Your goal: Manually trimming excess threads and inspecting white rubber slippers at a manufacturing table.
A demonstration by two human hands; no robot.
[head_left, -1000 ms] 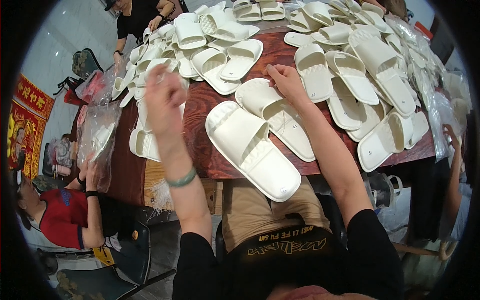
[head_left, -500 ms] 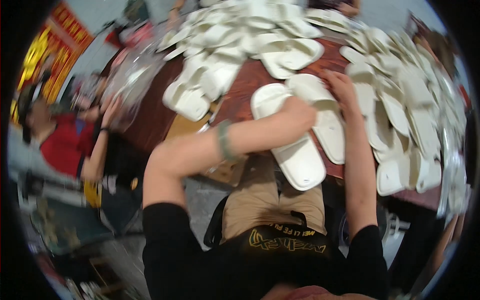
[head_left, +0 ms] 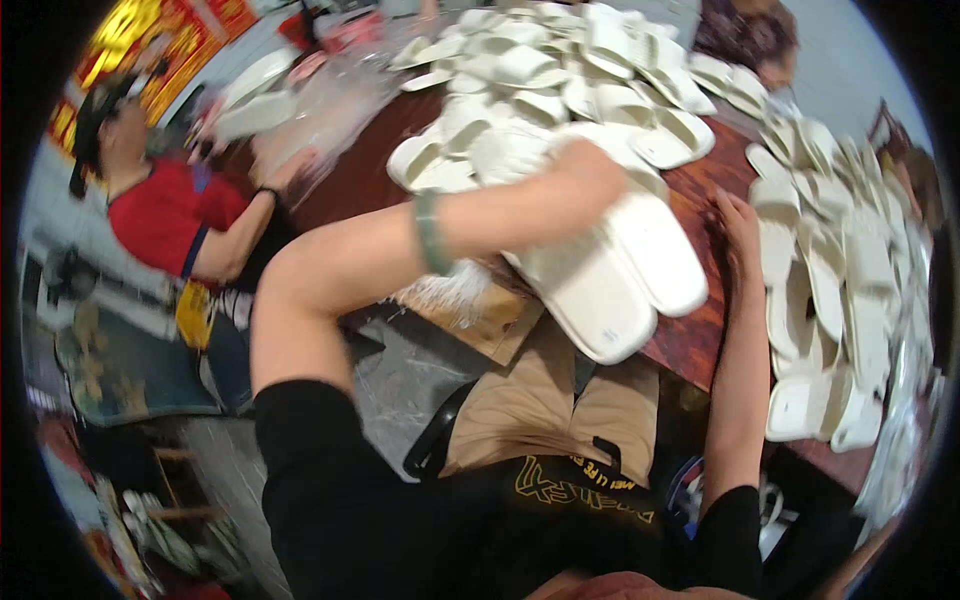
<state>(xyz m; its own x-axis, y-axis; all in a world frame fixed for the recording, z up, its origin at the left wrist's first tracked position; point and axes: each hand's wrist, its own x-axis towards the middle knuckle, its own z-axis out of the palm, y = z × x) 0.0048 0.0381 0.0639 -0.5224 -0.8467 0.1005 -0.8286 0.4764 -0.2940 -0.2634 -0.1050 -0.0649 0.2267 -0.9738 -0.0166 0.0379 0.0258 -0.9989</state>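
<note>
A pair of white slide slippers [head_left: 592, 292] is lifted over the near table edge, soles side by side and toes away from me. My left hand [head_left: 592, 175] is closed around their upper part; my own fingers are mostly hidden behind the hand and the straps. To the right, apart from the pair, my right hand [head_left: 737, 225] hovers by the table with loosely bent fingers and nothing in it. It is nearest to the right-hand pile of white slippers [head_left: 820, 235]. A green bangle [head_left: 430, 232] circles my left wrist.
Another heap of white slippers [head_left: 540, 65] covers the far side of the dark red wooden table [head_left: 690, 345]. At left a person in a red top [head_left: 175, 222] has a hand at a clear plastic bag [head_left: 330, 120]. White threads [head_left: 450, 292] lie on a brown board.
My left hand has gathered two slippers together and tilted them up. My right hand has left the slipper and moved right. The view has swung left.
</note>
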